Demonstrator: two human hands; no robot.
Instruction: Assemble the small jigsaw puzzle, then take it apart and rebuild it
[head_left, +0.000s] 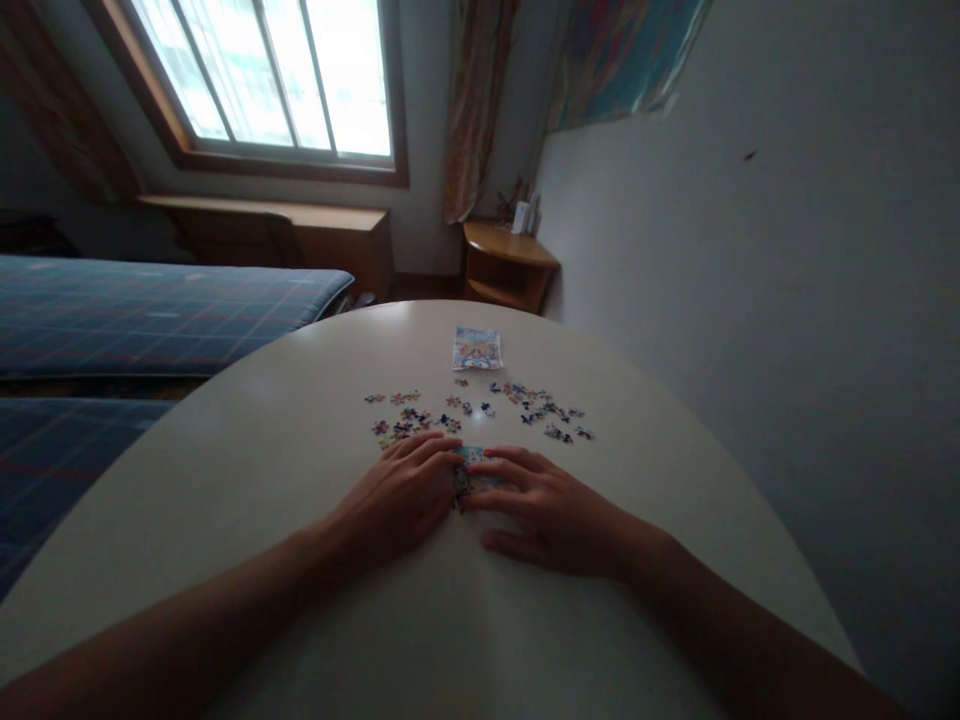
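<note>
A partly joined jigsaw puzzle (474,457) lies flat on the white round table, with pale blue along its far edge. My left hand (411,490) rests at its left side, fingers stretched forward, fingertips touching the edge; its thumb is hidden. From the right, my right hand (544,510) lies across the puzzle with its fingers spread, covering much of it. No loose piece shows in either hand. Just beyond the hands, loose puzzle pieces (549,411) lie scattered on the right, and more jigsaw pieces (412,420) on the left, some close to my left fingers.
A small printed picture sheet (477,349) lies toward the far side of the white table (300,430). Blue plaid mattresses (150,310) stand to the left. A wall (787,300) runs along the right, and a wooden corner shelf (510,245) is behind the table.
</note>
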